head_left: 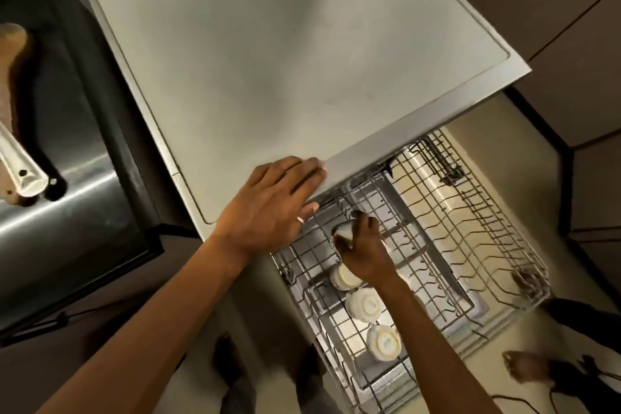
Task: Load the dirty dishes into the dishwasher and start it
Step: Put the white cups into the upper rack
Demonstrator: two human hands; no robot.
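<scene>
The dishwasher's upper wire rack (pixel 470 232) is pulled out below the counter edge. My right hand (pixel 366 252) grips a small white cup (pixel 344 232) and holds it just over the rack's left row. Behind it in that row sit three white cups upside down: one (pixel 342 277) partly under my wrist, a second (pixel 364 304) and a third (pixel 384 343). My left hand (pixel 272 208) lies flat with straight fingers on the grey countertop (pixel 268 60), at its front edge above the rack.
A steel sink (pixel 67 185) sits to the left of the counter, with a tap spout (pixel 20 165) over it. The right part of the rack holds empty tines. Another person's foot (pixel 524 366) and a cable lie on the floor at lower right.
</scene>
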